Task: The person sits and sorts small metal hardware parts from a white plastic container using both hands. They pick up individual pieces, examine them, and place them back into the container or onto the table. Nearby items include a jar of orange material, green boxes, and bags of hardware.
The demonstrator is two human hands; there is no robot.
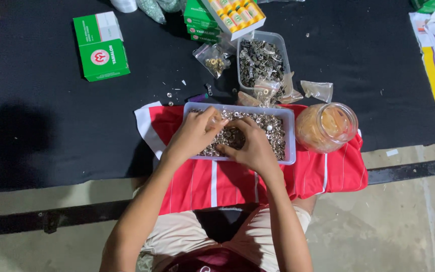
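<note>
While both hands dig in the clear rectangular plastic tub of small silver metal rings, left hand & right hand close together, fingers curled on rings; tub looks full, sorting prob. early.

A single head-worn camera is looking steeply down from above the seated person, facing forward across the lap toward a black mat on the floor. It is sitting close enough that forearms are entering from the bottom edge and meeting at frame centre over a clear tray. The mat's far edge is running off the top. No second view is sharing the scene.
</note>
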